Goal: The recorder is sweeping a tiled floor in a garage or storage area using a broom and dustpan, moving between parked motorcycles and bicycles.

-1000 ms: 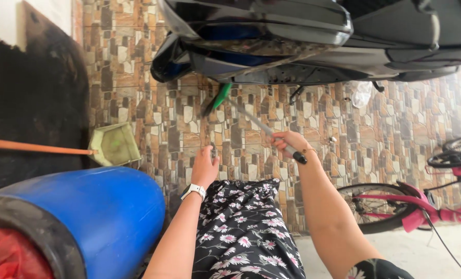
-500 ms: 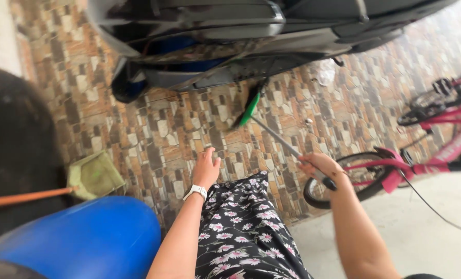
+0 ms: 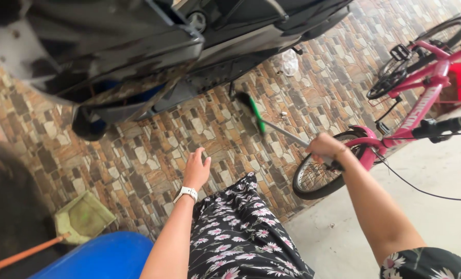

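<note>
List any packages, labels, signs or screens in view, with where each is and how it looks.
Lettering on the pink bicycle frame: white characters along the slanted tube, at right.
White wristband: on the left hand wrist; its face is not visible, so no screen can be confirmed.
Clear plastic bag: crumpled on the tiled floor beside the dark scooter.
No signs.

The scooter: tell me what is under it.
Under the scooter lies patterned stone tiling. The green broom head, held by the right hand, lies beside its underside. The floor deeper beneath is hidden by the bodywork.
</note>
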